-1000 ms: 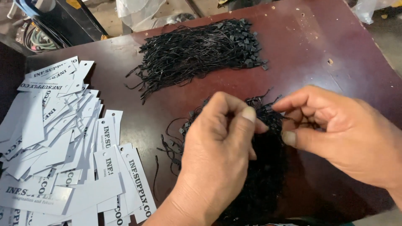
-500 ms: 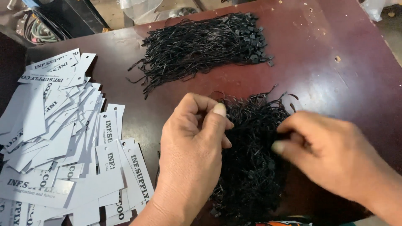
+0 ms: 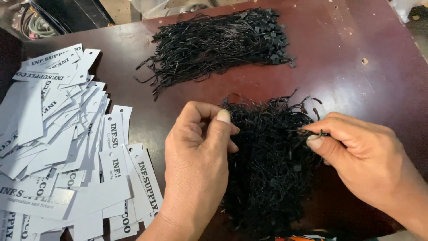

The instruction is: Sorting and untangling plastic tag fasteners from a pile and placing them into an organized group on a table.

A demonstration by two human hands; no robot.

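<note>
Nearest, the left hand is held knuckles-up, fingers pinched together at the edge of a tangled heap of black cords. The right hand is set at the heap's right edge, thumb and forefinger clamped on one thin cord. White card tags are fanned out at left. Beyond, a straighter cord bundle is seen; bare glossy dark-red desk lies between and to the right.

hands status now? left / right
Left hand: fingers curled shut on the near pile of black strings.
Right hand: pinching a string from that pile.
</note>
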